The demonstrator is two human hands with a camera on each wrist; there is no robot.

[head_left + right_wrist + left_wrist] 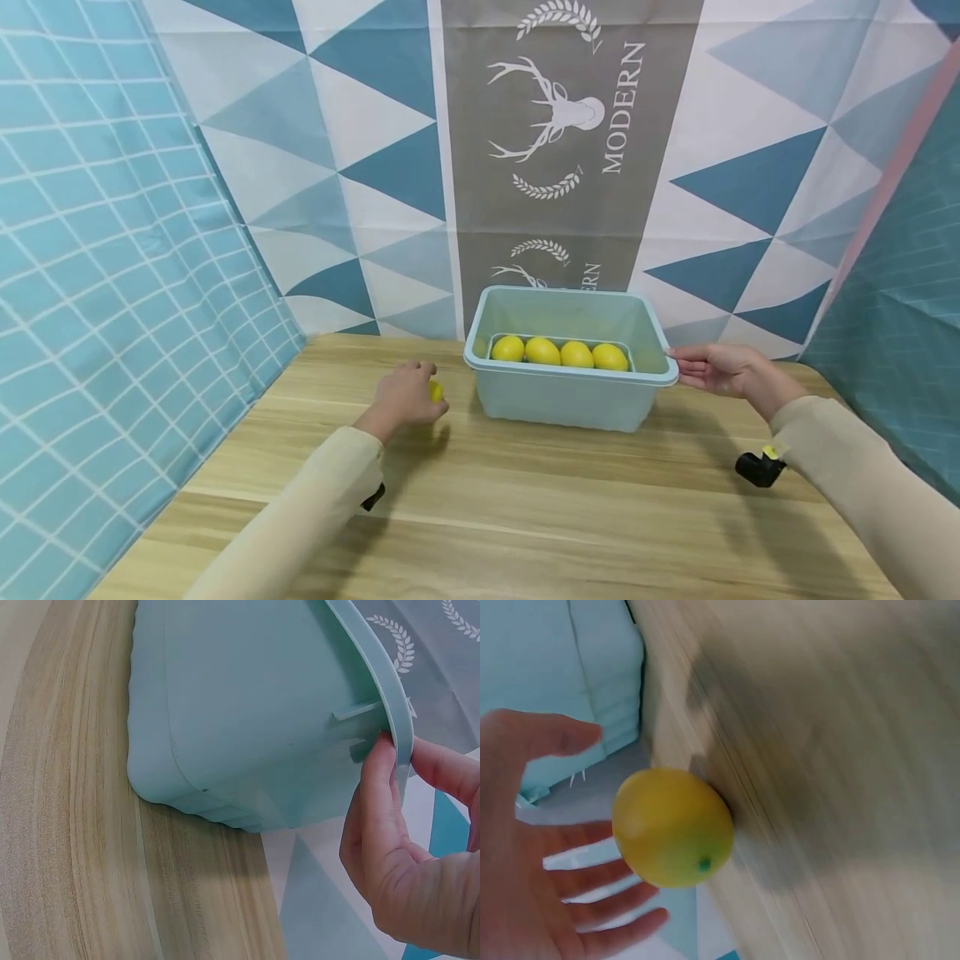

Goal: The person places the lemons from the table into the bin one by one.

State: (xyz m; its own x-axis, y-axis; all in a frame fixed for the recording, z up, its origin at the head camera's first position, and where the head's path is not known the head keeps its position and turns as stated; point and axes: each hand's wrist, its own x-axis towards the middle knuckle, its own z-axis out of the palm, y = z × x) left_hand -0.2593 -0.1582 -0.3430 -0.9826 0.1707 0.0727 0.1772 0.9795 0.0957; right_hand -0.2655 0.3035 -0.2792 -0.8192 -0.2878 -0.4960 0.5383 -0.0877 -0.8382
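Note:
A yellow lemon (673,827) with a green stem spot is beside the palm side of my left hand (407,396). In the left wrist view the thumb stands apart from it and the fingers are spread, the nearest fingertips at the lemon's edge; whether they touch it I cannot tell. My right hand (726,371) pinches the right rim of a pale blue-green plastic bin (562,400), thumb on one side of the rim and fingers under it, as the right wrist view (409,855) shows. Inside the bin several lemons (542,351) lie in a row.
The bin stands on a wood-grain table (540,517), near the patterned back cloth (555,167). Blue grid cloth (97,250) hangs at the left and teal cloth (900,292) at the right. A small black device (761,468) shows by the right sleeve.

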